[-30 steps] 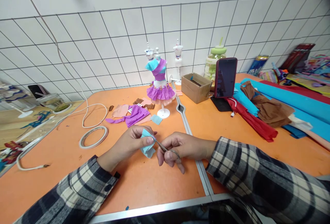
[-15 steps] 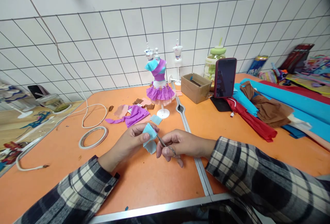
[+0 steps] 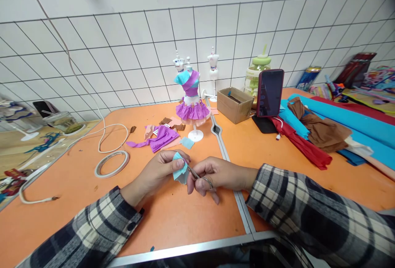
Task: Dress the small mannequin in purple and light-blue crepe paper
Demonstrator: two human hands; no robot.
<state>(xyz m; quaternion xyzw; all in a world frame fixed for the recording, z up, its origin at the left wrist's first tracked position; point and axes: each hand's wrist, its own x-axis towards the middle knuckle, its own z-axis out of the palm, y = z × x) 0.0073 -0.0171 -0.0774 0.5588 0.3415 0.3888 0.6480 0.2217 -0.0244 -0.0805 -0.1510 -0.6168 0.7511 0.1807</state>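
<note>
Your two hands are raised over the near half of the orange surface [image 3: 185, 222], close together, the left a little apart from the right. Your left hand [image 3: 166, 167] grips a small piece of light blue paper [image 3: 180, 172], pinched beneath the thumb. The paper lies in the gap between the hands, its longer direction running roughly up and down, its lower part hanging loose below the thumb. The left hand is the nearer one, being in contact with it.

Your right hand [image 3: 212, 175] is closed on a pair of small scissors [image 3: 195, 173], the finger loop at the lower right. The long axis of the scissors slants up and to the left, so the tips point at the right side of the paper, near the left fingertips. Tips and paper meet or nearly meet here; contact, and whether the blades are parted, cannot be told from this view.

Farther out, a roll of tape [image 3: 126, 162] lies flat to the left of the left hand. Beyond the hands, a loose blue scrap [image 3: 187, 143] lies beside a purple piece [image 3: 164, 138]. Just past that scrap, almost straight ahead of the gap, stands the upright dress form [image 3: 191, 89], with a cardboard box [image 3: 235, 109] to its right.
</note>
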